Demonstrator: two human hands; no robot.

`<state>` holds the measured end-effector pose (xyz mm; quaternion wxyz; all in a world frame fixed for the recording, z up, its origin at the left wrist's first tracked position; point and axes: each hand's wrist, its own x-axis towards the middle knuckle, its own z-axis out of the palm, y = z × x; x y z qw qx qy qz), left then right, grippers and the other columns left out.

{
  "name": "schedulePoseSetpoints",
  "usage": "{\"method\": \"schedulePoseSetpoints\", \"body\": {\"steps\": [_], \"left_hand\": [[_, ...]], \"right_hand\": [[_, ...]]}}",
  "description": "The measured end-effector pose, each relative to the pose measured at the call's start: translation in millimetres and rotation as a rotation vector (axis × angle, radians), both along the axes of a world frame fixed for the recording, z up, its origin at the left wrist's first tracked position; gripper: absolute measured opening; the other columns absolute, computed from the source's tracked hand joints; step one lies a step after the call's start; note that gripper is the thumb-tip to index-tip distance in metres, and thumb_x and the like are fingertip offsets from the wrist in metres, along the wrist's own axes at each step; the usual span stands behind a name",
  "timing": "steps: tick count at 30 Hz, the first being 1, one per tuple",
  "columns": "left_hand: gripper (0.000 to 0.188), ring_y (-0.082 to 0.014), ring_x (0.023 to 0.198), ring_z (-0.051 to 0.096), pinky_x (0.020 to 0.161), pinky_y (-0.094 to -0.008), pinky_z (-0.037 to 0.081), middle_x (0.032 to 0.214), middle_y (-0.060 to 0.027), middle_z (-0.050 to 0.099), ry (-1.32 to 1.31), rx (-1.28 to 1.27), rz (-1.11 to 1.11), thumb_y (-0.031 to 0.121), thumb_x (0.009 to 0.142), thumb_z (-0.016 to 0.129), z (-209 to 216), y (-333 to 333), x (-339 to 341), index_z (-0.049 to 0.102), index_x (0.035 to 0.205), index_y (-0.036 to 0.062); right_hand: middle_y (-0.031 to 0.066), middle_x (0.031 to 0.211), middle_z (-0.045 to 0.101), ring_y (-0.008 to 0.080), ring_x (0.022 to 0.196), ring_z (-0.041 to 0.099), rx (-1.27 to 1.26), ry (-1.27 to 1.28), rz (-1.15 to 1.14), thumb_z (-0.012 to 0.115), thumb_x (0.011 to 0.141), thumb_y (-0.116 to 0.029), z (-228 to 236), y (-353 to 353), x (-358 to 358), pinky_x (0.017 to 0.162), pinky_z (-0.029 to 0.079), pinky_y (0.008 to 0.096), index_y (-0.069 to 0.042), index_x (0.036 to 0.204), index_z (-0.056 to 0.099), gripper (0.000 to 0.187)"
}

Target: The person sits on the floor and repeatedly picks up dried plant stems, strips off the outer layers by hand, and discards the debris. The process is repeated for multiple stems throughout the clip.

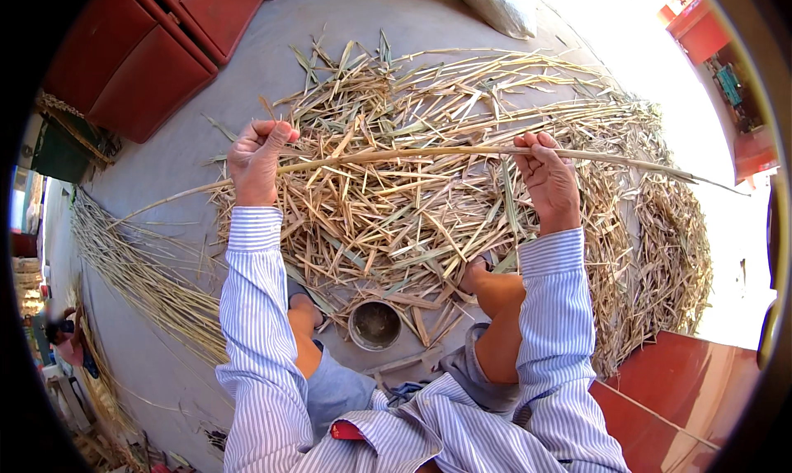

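Observation:
A long, thin dry cane stalk (412, 154) stretches across in front of me, tapering at its right end. My right hand (549, 178) pinches it between thumb and fingers, right of the middle. The stalk passes behind my left hand (257, 161), whose grip on it is hidden. My left thumb and fingertips are closed together, and a thin brown strip of dry leaf (266, 108) sticks up from them. Beneath both hands spreads a wide heap of dry leaf sheaths and husks (371, 201).
Uncut thin stalks (148, 267) lie bundled at the left. A round metal bowl (374, 324) stands between my feet. Red cabinets (148, 85) are at the far left, a pale sack (499, 7) at the back. A red panel (668, 382) borders the right. Another person (70, 345) is at the far left edge.

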<state>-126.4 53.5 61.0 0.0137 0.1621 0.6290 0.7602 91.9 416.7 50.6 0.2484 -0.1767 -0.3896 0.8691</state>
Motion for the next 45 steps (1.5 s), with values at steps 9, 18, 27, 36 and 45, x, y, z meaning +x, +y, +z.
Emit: {"method": "schedulePoseSetpoints", "body": {"steps": [9, 18, 27, 36, 45], "left_hand": [[0.036, -0.0243, 0.078, 0.061, 0.076, -0.0373, 0.044, 0.078, -0.0083, 0.068, 0.892, -0.772, -0.037, 0.041, 0.084, 0.068, 3.1, 24.7, 27.8, 0.072, 0.092, 0.0065], [0.021, -0.0141, 0.072, 0.063, 0.074, -0.0294, 0.048, 0.074, -0.0060, 0.067, 0.224, -0.500, -0.290, 0.019, 0.076, 0.080, -14.8, 45.0, 43.6, 0.074, 0.090, 0.0043], [0.031, -0.0125, 0.068, 0.062, 0.065, -0.0275, 0.047, 0.080, -0.0047, 0.069, 0.103, -0.424, 0.050, 0.032, 0.089, 0.069, -10.1, 2.7, 3.7, 0.068, 0.093, 0.0019], [0.040, -0.0279, 0.081, 0.062, 0.073, -0.0396, 0.044, 0.081, -0.0111, 0.068, 0.875, -0.791, 0.010, 0.043, 0.082, 0.070, 0.9, 22.1, 25.8, 0.072, 0.090, 0.0037], [0.024, -0.0131, 0.070, 0.060, 0.071, -0.0257, 0.047, 0.077, -0.0045, 0.067, 0.295, -0.624, -0.241, 0.019, 0.075, 0.082, -6.6, 32.0, 40.1, 0.072, 0.089, 0.0025]], "right_hand": [[0.0161, 0.105, 0.069, 0.0276, 0.101, 0.068, 0.145, 0.116, 0.086, 0.060, 0.091, 0.000, 14.1, -17.2, -1.1, 0.086, 0.059, 0.0341, -0.001, 0.108, 0.063, 0.018], [0.0159, 0.104, 0.070, 0.0277, 0.101, 0.068, 0.144, 0.157, 0.111, 0.060, 0.092, 0.000, 15.9, -29.6, -4.9, 0.083, 0.060, 0.0325, -0.001, 0.108, 0.064, 0.017], [0.0173, 0.105, 0.069, 0.0268, 0.097, 0.069, 0.185, 0.044, 0.001, 0.060, 0.094, -0.007, 9.4, -7.4, 1.3, 0.081, 0.060, 0.0315, 0.001, 0.112, 0.059, 0.020], [0.0137, 0.095, 0.071, 0.0169, 0.083, 0.071, 0.355, -0.104, -0.210, 0.069, 0.091, -0.023, 19.3, -30.3, -10.0, 0.067, 0.058, 0.0237, 0.000, 0.106, 0.062, 0.029], [0.0097, 0.085, 0.072, 0.0158, 0.071, 0.071, 0.346, -0.220, -0.279, 0.071, 0.089, -0.026, 21.2, -35.8, -15.3, 0.058, 0.056, 0.0208, -0.001, 0.099, 0.065, 0.027]]}}
